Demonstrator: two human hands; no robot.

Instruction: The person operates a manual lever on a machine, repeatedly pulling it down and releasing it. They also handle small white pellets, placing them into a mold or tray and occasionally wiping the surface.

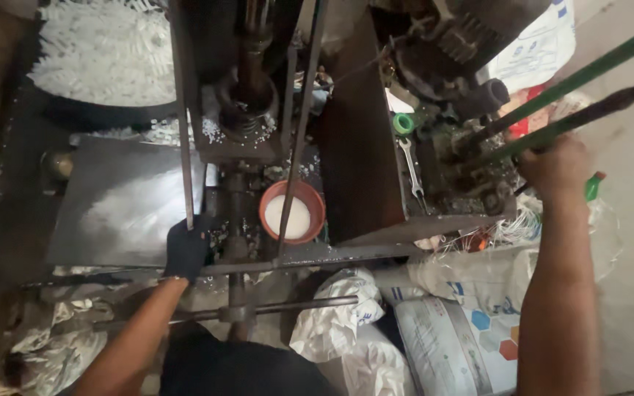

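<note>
The right hand [556, 163] was closed around a green lever bar [588, 73] at the right of the press, fingers wrapped over it. The bar's long axis ran on a slant, from the oily mechanism [471, 158] near mid-frame up and away to the upper right corner, its free end pointing out of view; a darker rusty rod [610, 103] lay just beside it, nearly parallel. The left hand [187, 249], in a dark glove, gripped a thin upright steel rod [185, 132] at the front edge of the sloping metal plate [126, 198], fingers shut on it.

Between the hands stood the press column [247, 103], with an orange bowl of white powder [292, 213] right below it. White grains dusted the plate and frame, and a dark basin of white pieces [104, 51] sat at the upper left. A spanner [411, 169] lay on the machine's ledge, and filled sacks [449, 330] crowded the floor.

The gloved hand sat close to moving bars, so a pinch seemed likely if the lever swung hard. Greasy metal could let the bare hand slip. A jolt might tip the bowl and spill the powder.
</note>
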